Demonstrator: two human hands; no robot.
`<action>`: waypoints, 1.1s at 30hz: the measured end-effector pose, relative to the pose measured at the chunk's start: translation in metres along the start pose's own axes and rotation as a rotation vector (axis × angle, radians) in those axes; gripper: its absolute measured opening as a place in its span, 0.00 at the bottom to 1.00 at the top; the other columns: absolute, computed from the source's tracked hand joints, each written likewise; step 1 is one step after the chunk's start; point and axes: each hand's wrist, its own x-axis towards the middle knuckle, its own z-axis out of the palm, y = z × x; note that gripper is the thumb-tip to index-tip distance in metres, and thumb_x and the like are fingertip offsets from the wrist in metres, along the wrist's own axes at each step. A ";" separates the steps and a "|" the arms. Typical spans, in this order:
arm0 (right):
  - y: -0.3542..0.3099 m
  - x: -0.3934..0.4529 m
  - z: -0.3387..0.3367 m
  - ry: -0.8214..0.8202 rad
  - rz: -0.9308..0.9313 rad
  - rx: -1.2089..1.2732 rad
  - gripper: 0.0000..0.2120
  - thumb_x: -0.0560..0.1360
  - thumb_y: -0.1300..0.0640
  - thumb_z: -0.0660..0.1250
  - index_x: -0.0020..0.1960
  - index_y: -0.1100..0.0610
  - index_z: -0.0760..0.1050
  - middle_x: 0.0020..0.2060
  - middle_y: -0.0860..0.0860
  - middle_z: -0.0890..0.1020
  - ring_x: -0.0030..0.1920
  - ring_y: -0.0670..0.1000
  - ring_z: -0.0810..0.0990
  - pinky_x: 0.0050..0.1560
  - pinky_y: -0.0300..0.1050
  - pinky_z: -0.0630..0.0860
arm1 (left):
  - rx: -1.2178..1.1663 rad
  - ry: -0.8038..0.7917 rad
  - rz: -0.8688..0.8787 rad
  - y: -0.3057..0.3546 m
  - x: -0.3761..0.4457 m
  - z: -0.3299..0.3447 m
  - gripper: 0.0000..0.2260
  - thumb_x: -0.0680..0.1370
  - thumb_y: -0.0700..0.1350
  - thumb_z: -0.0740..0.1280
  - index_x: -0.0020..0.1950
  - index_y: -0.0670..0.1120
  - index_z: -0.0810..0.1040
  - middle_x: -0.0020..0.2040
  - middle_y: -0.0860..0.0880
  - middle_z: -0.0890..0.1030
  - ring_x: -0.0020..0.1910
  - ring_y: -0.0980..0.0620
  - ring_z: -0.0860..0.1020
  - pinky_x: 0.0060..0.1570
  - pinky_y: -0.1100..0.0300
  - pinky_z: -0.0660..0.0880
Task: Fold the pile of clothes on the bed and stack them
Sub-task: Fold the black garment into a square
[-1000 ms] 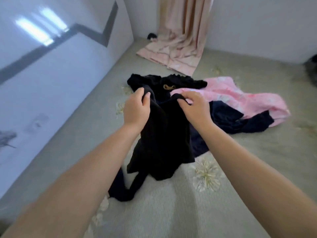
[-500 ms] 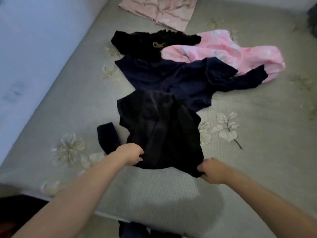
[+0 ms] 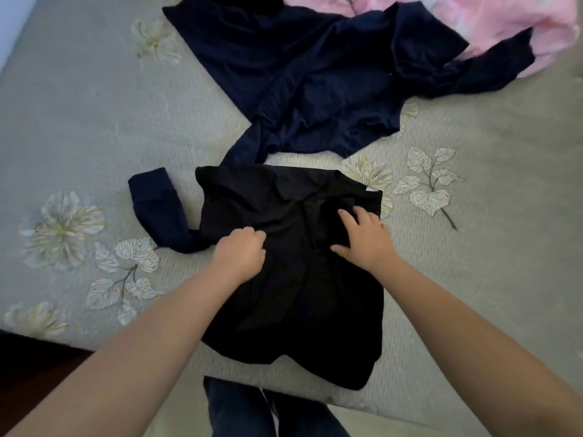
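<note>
A black garment (image 3: 284,294) lies spread on the grey flowered bed (image 3: 94,121), its lower hem hanging over the near edge. My left hand (image 3: 241,252) rests on its middle with the fingers curled into the cloth. Just to the right, my right hand (image 3: 362,238) lies on the garment with spread fingers pressing a fold. Behind it sprawls a dark navy long-sleeved top (image 3: 299,80), one sleeve (image 3: 161,212) reaching out left of the black garment. A pink garment (image 3: 504,23) lies at the far right.
The bed's near edge (image 3: 315,392) runs below the black garment, with my legs in dark trousers (image 3: 252,414) beneath it. A dark floor strip (image 3: 31,367) shows at the lower left. Bare bedsheet lies to the right (image 3: 504,247).
I pulled the black garment down from the air and laid it flat near the bed's edge. Both hands moved from its lower hem up onto its middle. The view dropped closer to the bed.
</note>
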 end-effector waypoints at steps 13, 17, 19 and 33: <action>0.081 -0.093 0.040 -0.775 0.190 -0.192 0.18 0.79 0.48 0.55 0.58 0.59 0.74 0.45 0.52 0.76 0.58 0.53 0.76 0.51 0.44 0.72 | 0.048 0.010 0.217 0.051 0.021 0.024 0.16 0.80 0.51 0.55 0.63 0.45 0.73 0.60 0.47 0.74 0.60 0.47 0.71 0.55 0.55 0.70; 0.079 -0.065 0.021 -0.285 0.251 0.001 0.23 0.79 0.43 0.53 0.44 0.61 0.74 0.38 0.53 0.74 0.53 0.56 0.78 0.45 0.46 0.71 | -0.075 0.191 0.199 0.073 0.064 -0.001 0.14 0.79 0.39 0.57 0.63 0.39 0.72 0.60 0.41 0.73 0.60 0.42 0.70 0.54 0.49 0.70; 0.067 -0.038 0.016 0.261 0.162 0.155 0.17 0.77 0.49 0.60 0.49 0.63 0.77 0.43 0.57 0.78 0.50 0.60 0.78 0.43 0.48 0.73 | -0.084 0.255 0.174 0.078 0.089 -0.014 0.17 0.77 0.35 0.57 0.67 0.38 0.68 0.66 0.41 0.69 0.66 0.42 0.65 0.61 0.48 0.66; 0.151 -0.041 0.043 0.336 0.951 0.715 0.14 0.76 0.61 0.60 0.59 0.64 0.74 0.54 0.63 0.78 0.57 0.62 0.75 0.58 0.50 0.65 | -0.272 0.228 0.083 0.070 0.155 -0.028 0.10 0.79 0.41 0.58 0.51 0.35 0.74 0.52 0.34 0.76 0.52 0.38 0.73 0.47 0.50 0.68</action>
